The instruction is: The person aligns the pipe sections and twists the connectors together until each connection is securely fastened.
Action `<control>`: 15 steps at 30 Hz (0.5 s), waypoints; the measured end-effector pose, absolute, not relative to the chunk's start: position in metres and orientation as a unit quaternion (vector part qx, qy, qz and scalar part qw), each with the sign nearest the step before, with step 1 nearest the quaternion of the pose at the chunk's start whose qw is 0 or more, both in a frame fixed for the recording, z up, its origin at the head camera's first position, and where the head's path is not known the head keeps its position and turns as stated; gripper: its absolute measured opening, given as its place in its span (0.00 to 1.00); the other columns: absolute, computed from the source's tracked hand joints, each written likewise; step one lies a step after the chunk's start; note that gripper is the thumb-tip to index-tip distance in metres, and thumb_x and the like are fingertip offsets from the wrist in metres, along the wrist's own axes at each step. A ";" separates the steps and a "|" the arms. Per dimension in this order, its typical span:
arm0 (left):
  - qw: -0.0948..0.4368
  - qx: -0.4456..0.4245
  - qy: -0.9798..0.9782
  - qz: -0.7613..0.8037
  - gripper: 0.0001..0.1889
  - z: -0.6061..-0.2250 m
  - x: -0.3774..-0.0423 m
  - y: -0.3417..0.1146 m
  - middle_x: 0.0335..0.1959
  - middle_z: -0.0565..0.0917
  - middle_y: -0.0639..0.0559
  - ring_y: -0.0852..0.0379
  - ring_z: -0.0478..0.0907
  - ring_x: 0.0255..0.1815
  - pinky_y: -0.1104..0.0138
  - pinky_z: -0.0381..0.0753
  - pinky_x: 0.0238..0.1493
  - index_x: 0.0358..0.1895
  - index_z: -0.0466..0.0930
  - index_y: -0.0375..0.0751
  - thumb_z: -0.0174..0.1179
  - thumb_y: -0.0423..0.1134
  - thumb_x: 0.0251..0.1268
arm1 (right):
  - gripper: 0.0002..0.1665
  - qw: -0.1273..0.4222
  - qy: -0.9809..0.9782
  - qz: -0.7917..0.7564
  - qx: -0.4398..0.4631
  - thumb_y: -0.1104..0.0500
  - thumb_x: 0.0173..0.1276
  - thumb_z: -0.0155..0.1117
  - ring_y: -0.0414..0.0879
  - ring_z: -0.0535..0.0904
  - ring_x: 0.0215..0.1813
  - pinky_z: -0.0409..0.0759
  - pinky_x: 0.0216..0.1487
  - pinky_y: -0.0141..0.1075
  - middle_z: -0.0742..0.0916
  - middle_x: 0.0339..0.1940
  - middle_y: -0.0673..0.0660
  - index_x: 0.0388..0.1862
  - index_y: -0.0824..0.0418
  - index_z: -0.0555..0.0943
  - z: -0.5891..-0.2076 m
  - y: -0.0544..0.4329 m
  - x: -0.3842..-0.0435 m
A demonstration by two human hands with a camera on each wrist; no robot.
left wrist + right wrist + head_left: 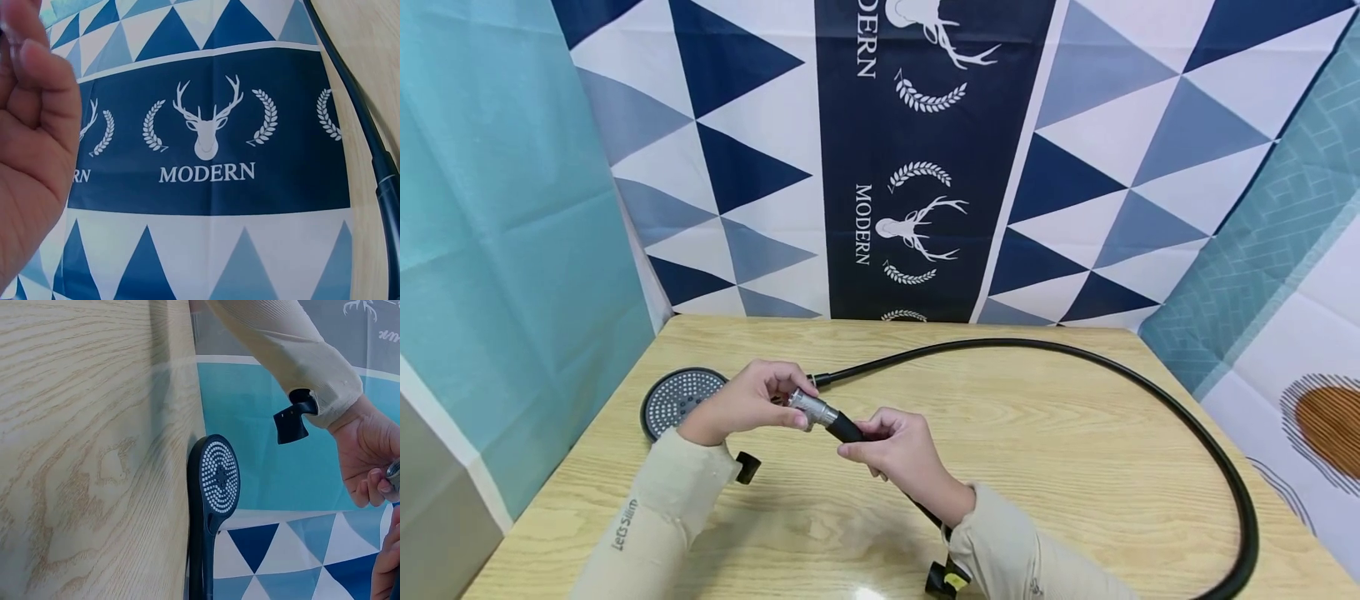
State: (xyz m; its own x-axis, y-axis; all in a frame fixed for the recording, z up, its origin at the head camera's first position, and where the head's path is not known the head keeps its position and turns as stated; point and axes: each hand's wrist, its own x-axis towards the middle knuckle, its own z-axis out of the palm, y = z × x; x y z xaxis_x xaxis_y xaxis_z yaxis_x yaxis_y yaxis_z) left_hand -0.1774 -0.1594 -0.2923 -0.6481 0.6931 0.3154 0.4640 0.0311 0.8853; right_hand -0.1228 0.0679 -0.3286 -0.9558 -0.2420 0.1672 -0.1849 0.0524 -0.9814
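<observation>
My left hand (752, 402) pinches a silver metal pipe fitting (814, 408) between thumb and fingers, above the table. The fitting meets the black end (846, 428) of a hose, which my right hand (898, 450) grips; I cannot tell whether the two are screwed together. In the right wrist view, part of the fitting (394, 474) shows at the right edge, by the left hand (369, 450). A black shower head (677, 400) with a grey nozzle face lies beyond the left forearm. In the left wrist view, the left hand (37, 137) hides what it holds.
From the shower head's handle a black hose (1000, 342) arcs across the back of the wooden table (1037, 483) and down its right side. A patterned cloth (760, 167) hangs behind, with a teal sheet (520, 208) on the left.
</observation>
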 end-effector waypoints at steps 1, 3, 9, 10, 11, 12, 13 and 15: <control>0.104 0.410 0.709 0.564 0.22 -0.292 -0.178 -0.160 0.29 0.83 0.62 0.64 0.75 0.27 0.70 0.75 0.29 0.38 0.76 0.21 0.70 0.41 0.56 | 0.12 0.023 0.726 -0.671 -0.150 0.71 0.50 0.72 0.37 0.68 0.14 0.67 0.17 0.27 0.80 0.16 0.50 0.32 0.77 0.80 -0.328 0.068 -0.123; 0.109 0.416 0.706 0.562 0.20 -0.292 -0.179 -0.161 0.30 0.83 0.62 0.64 0.75 0.28 0.70 0.76 0.29 0.38 0.77 0.22 0.70 0.39 0.56 | 0.11 0.028 0.727 -0.668 -0.156 0.71 0.50 0.72 0.37 0.69 0.14 0.68 0.17 0.27 0.81 0.16 0.51 0.32 0.76 0.81 -0.329 0.068 -0.124; 0.135 0.416 0.710 0.552 0.17 -0.294 -0.179 -0.165 0.30 0.83 0.59 0.63 0.76 0.28 0.68 0.76 0.29 0.37 0.77 0.23 0.70 0.36 0.55 | 0.11 0.052 0.728 -0.665 -0.159 0.71 0.51 0.73 0.38 0.70 0.13 0.69 0.17 0.27 0.84 0.18 0.54 0.32 0.76 0.81 -0.333 0.067 -0.125; 0.138 0.416 0.711 0.550 0.17 -0.294 -0.179 -0.165 0.30 0.83 0.58 0.63 0.76 0.28 0.68 0.76 0.30 0.37 0.77 0.23 0.70 0.36 0.55 | 0.11 0.056 0.727 -0.666 -0.159 0.71 0.51 0.73 0.37 0.70 0.13 0.69 0.17 0.27 0.84 0.18 0.54 0.32 0.76 0.81 -0.333 0.067 -0.125; 0.143 0.414 0.712 0.549 0.17 -0.294 -0.179 -0.166 0.30 0.83 0.58 0.63 0.77 0.29 0.68 0.77 0.31 0.37 0.77 0.23 0.70 0.35 0.55 | 0.11 0.059 0.726 -0.666 -0.160 0.71 0.51 0.72 0.37 0.70 0.13 0.69 0.17 0.27 0.83 0.17 0.53 0.33 0.76 0.81 -0.333 0.068 -0.125; 0.144 0.413 0.713 0.548 0.17 -0.293 -0.179 -0.166 0.31 0.83 0.58 0.63 0.77 0.29 0.68 0.77 0.31 0.37 0.77 0.23 0.70 0.35 0.55 | 0.11 0.061 0.725 -0.667 -0.160 0.71 0.51 0.72 0.37 0.70 0.13 0.69 0.17 0.27 0.83 0.17 0.53 0.33 0.76 0.81 -0.333 0.068 -0.125; 0.144 0.412 0.715 0.546 0.17 -0.293 -0.180 -0.165 0.31 0.83 0.59 0.63 0.77 0.30 0.68 0.77 0.32 0.38 0.77 0.23 0.70 0.36 0.56 | 0.11 0.063 0.725 -0.667 -0.160 0.71 0.51 0.72 0.37 0.70 0.13 0.69 0.17 0.27 0.83 0.17 0.52 0.33 0.76 0.81 -0.333 0.068 -0.126; 0.145 0.412 0.717 0.543 0.17 -0.291 -0.181 -0.164 0.31 0.83 0.59 0.63 0.77 0.30 0.68 0.77 0.32 0.38 0.77 0.23 0.70 0.35 0.56 | 0.11 0.061 0.726 -0.665 -0.164 0.70 0.52 0.72 0.37 0.69 0.13 0.69 0.17 0.27 0.82 0.16 0.51 0.33 0.76 0.81 -0.331 0.069 -0.126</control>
State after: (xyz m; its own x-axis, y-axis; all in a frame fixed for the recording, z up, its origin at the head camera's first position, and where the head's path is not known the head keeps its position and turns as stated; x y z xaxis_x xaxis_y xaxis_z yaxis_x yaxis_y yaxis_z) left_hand -0.1813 -0.1641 -0.2914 -0.6190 0.7477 0.2403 0.4336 0.0703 0.8984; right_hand -0.1262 0.0693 -0.3312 -0.9389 -0.3194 0.1282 -0.1559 0.0625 -0.9858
